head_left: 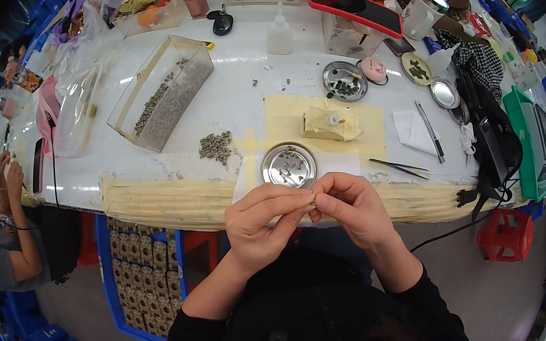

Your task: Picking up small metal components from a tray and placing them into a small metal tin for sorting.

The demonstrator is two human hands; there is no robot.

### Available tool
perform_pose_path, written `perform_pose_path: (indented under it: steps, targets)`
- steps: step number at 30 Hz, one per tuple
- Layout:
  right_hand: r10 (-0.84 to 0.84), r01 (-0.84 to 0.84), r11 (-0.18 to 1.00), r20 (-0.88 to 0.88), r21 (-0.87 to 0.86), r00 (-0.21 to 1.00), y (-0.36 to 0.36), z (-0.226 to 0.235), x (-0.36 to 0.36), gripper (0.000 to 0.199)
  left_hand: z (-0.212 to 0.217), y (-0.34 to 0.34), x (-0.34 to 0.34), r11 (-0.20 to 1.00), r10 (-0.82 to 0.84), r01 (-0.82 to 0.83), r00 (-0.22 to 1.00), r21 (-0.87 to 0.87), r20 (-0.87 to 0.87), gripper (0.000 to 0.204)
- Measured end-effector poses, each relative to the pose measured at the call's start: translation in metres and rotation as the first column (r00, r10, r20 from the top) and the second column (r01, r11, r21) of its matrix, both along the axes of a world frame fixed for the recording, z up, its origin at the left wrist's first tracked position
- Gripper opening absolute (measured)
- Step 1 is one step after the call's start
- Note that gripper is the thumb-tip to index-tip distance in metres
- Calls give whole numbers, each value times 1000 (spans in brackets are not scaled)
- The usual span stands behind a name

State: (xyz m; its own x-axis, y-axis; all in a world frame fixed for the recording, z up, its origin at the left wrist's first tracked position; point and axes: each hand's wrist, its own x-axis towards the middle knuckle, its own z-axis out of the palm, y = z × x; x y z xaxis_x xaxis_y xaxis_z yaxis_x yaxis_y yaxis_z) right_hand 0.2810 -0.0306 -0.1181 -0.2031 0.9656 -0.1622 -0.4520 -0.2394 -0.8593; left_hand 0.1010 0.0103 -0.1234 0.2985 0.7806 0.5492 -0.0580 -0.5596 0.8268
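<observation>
Above the table's front edge, my left hand and my right hand meet fingertip to fingertip. Both are closed in a pinch around a tiny brownish piece, mostly covered by the fingers; its kind is too small to tell. Just beyond them sits a round metal dish with several small grey-green bits in it. A pile of similar grey-green bits lies to its left. Behind and right of the dish stands a block wrapped in cream tape. Black tweezers rest to the right of my hands.
A clear plastic bin of grey-green bits stands at left. Farther back are a white squeeze bottle, a red-cased phone and a dish of dark green bits. A pen lies right. A blue crate is below left; another person sits far left.
</observation>
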Motion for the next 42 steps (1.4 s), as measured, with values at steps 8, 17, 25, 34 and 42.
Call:
perform_pose_path:
  steps: [8,17,25,34,42]
  targets:
    - [-238,142,944,317,297,918,0,2,-7,8,10,4,-1,956,164,-109,969,274,-187,24]
    - [-367,97,864,485,495,793,-1,4,-8,6,10,2,-3,954,166,-104,964,281,-206,25]
    - [-61,56,996,71,67,996,-4,3,-4,13,-1,3,-1,995,21,-18,999,103,-30,21]
    - [-83,78,996,118,48,990,-2,1,-3,13,-1,4,1,997,37,-34,998,63,-47,21]
    - [-326,157,913,446,376,834,2,3,-9,12,5,9,-8,990,134,-128,984,55,-116,21]
